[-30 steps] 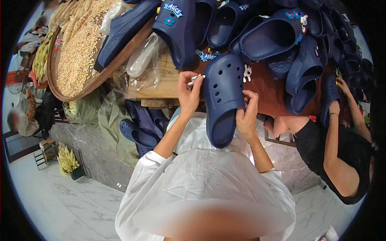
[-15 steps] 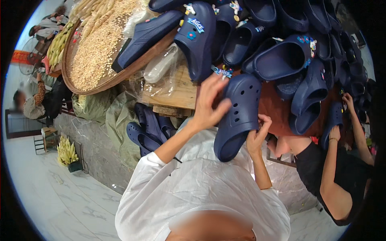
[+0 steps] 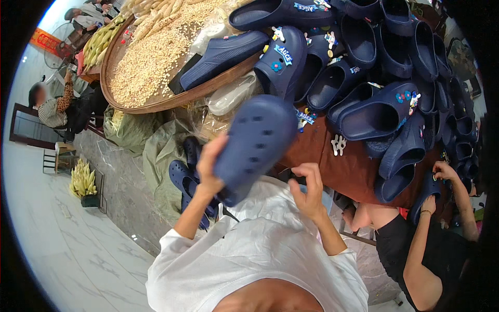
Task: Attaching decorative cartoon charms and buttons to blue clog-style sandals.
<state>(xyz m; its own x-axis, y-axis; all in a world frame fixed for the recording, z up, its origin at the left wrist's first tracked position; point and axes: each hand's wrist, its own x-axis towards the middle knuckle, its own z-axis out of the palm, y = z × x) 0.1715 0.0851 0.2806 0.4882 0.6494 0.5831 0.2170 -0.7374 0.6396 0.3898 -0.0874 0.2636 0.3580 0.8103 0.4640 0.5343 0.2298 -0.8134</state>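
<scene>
Here we are over my white shirt [image 3: 260,223], and my left hand [image 3: 210,164] is clamped round the side of a navy clog [image 3: 257,143], holding it aloft, tilted, its holed top facing up and a little blurred. My right hand [image 3: 307,190] is just beside it, thumb and fingertips apart, nothing visible between them. Right ahead is the bench [image 3: 358,177], under red-brown cloth here, with a small white charm [image 3: 338,145] and a blue banner-shaped charm [image 3: 305,119] lying near its front. Behind those, a heap of navy clogs [image 3: 374,117], several dotted with charms! To the left, a round tray [image 3: 156,108] carries pale kernels [image 3: 148,70], and another clog [image 3: 223,57] leans across its rim. Over on the right, a co-worker in black [image 3: 416,244] has both hands at a clog too. And far left, corn cobs [image 3: 83,179] stand bunched above the pale floor [image 3: 67,244], a seated person [image 3: 54,113] beyond.
</scene>
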